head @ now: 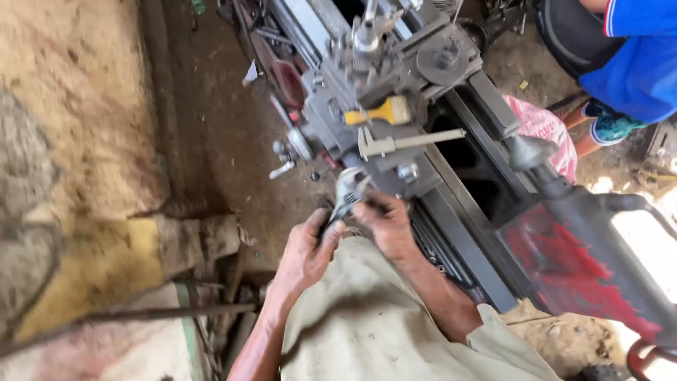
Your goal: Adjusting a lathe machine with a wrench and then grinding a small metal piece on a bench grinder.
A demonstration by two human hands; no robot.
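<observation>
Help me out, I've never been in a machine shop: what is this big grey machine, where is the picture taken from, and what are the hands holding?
The single picture comes from a camera on the person's head, looking down at their own hands. The grey machine looks like a metal lathe, with a red-painted end at the right. On top lie a yellow-handled brush and a sliding caliper. The left hand and the right hand together hold an adjustable wrench just in front of it. Another person in a blue shirt stands beyond the machine.
</observation>
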